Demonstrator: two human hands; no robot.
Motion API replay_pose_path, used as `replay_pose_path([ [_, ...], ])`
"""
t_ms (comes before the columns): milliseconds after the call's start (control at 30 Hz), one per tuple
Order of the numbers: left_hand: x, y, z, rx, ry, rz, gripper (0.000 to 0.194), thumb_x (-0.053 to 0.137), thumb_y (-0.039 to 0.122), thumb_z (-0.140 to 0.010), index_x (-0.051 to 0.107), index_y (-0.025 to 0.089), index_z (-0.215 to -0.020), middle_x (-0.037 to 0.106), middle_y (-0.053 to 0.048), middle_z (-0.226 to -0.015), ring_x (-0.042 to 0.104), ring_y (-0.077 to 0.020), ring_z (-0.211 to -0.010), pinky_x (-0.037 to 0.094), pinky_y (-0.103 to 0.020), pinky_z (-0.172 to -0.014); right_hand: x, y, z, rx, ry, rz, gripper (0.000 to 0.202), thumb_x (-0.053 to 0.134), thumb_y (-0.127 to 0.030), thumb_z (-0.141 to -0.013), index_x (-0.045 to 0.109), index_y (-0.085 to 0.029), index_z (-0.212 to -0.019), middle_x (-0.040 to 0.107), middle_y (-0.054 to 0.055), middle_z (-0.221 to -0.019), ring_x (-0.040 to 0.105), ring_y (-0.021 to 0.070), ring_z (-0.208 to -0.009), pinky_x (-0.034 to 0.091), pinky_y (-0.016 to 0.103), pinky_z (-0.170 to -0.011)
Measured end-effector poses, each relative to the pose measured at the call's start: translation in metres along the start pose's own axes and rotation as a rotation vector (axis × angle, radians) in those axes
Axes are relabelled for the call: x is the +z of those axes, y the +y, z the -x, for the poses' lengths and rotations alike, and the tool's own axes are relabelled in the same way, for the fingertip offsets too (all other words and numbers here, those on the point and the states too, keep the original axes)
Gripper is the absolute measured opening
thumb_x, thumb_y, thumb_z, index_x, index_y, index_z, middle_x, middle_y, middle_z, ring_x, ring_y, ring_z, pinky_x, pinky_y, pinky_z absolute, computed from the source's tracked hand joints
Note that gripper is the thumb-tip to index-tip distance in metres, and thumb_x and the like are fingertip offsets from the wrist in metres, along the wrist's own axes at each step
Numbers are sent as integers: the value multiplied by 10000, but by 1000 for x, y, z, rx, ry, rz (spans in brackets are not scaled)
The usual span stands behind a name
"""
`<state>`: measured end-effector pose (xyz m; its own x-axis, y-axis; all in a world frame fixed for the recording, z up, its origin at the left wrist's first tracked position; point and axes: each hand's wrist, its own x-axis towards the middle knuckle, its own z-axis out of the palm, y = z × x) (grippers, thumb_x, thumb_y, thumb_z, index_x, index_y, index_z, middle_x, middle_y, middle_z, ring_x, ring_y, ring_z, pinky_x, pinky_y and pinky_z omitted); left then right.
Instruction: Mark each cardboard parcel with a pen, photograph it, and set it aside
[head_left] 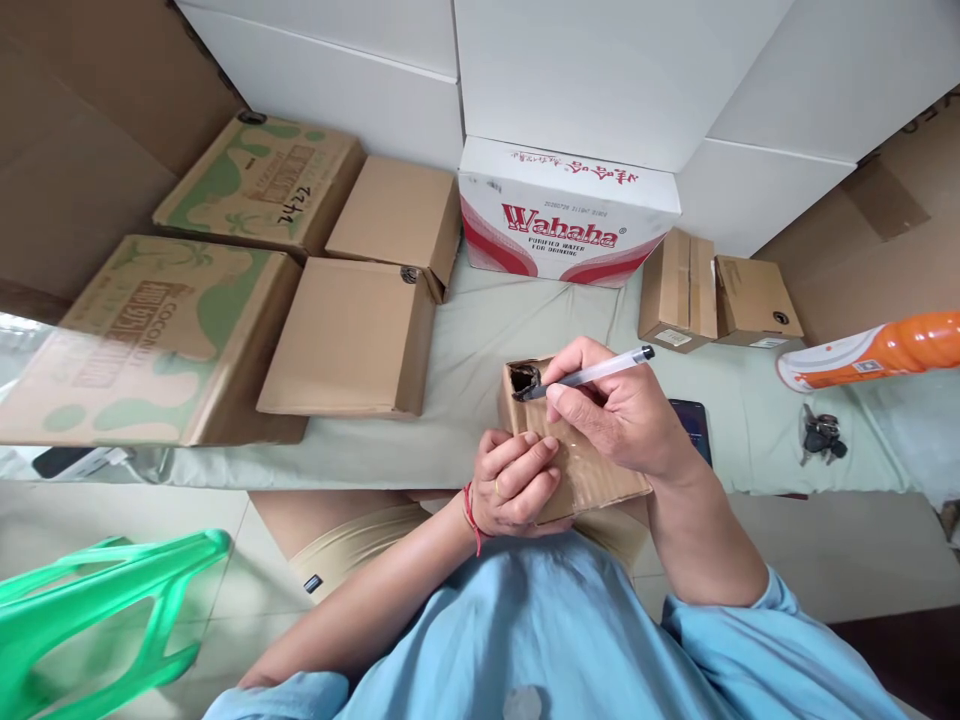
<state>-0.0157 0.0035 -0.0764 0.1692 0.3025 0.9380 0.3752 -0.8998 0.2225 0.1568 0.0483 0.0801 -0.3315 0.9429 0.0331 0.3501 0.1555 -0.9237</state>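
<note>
A small brown cardboard box point(600, 480) rests at the table's front edge, close to my body. My left hand point(517, 480) is wrapped round its left side, fingers curled over the top face. In my right hand point(607, 405) is a pen point(611, 368) with a clear barrel and black ends, pinched between thumb and fingers. The pen's tip end meets a dark black patch point(524, 378) at the box's far left corner. Whether that patch is ink or a hole I cannot tell. My right forearm lies over the box's right side.
Several cardboard boxes point(345, 335) stand at the left. A white and red Wahaha carton point(562, 225) is at the back, with two small boxes point(679, 285) right of it. An orange bottle point(877, 350), keys point(823, 435) and a phone point(691, 425) lie rightward. A green stool point(112, 620) stands lower left.
</note>
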Motion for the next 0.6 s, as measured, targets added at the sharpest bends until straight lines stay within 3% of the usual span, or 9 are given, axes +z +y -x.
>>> replay_pose_path([
  [267, -1, 1, 3, -11, -36, -50, 461, 782, 635, -860, 622, 316, -1153, 814, -76, -1197, 692, -305, -1095, 534, -482, -909, 3, -4, 0, 14, 119, 37, 58, 625, -246, -954, 615, -237, -897, 604, -68, -634, 442, 89, -501, 353, 230, -506],
  [433, 0, 1, 1, -9, -12, -31, 384, 741, 575, -906, 620, 284, -1126, 809, -97, -1170, 682, -298, -1078, 532, -470, -900, 5, -6, -1, 12, 192, 58, 57, 624, -226, -931, 613, -237, -877, 571, -77, -596, 422, 90, -482, 355, 237, -505],
  [600, -1, 0, 10, -28, -63, -87, 520, 738, 706, -859, 590, 327, -1182, 810, -75, -1159, 687, -301, -1061, 526, -480, -924, 6, -2, -1, 2, 249, 72, 65, 633, -238, -958, 627, -239, -894, 610, -60, -636, 480, 105, -516, 383, 252, -529],
])
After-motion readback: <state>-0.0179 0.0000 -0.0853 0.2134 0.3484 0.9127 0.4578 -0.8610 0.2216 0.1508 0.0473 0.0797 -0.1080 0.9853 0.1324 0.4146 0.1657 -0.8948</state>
